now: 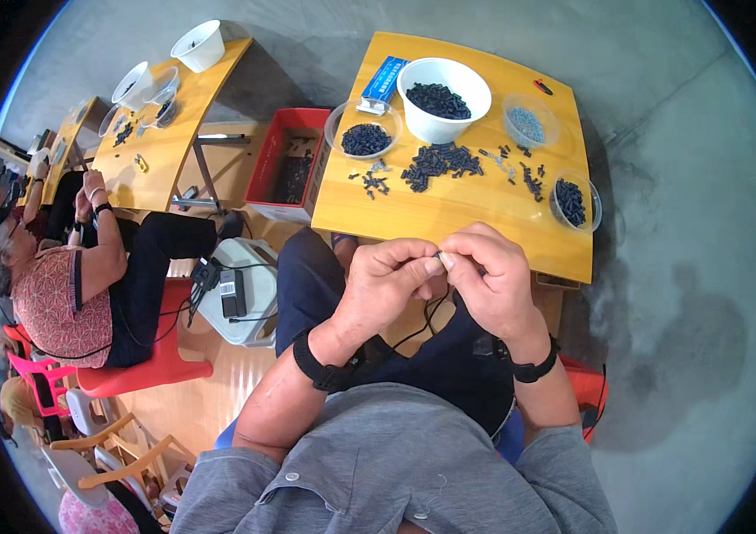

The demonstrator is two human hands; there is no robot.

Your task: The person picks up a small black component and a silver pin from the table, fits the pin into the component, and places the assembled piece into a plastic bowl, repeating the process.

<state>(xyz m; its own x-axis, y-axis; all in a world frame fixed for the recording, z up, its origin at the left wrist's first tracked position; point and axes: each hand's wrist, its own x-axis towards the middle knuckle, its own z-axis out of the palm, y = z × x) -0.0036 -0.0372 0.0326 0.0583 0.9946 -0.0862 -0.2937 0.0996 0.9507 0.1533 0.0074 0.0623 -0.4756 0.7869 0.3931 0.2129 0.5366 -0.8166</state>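
My left hand (382,280) and my right hand (492,278) meet fingertip to fingertip just off the table's near edge. Both are closed in a pinch around a small dark piece (439,255), mostly hidden by the thumbs and fingers. Beyond them lies a heap of short black plastic parts (440,163) on the wooden table (476,218). Small silvery bits (501,162) and a few loose black parts (375,184) are scattered beside the heap.
A white tub (438,127), a clear bowl of black parts (365,140), a bowl of light-blue pieces (527,125) and another bowl (571,201) stand on the table. A blue box (385,80) lies behind. At left are a red bin (262,169), a stool (249,307) and a seated person (66,294).
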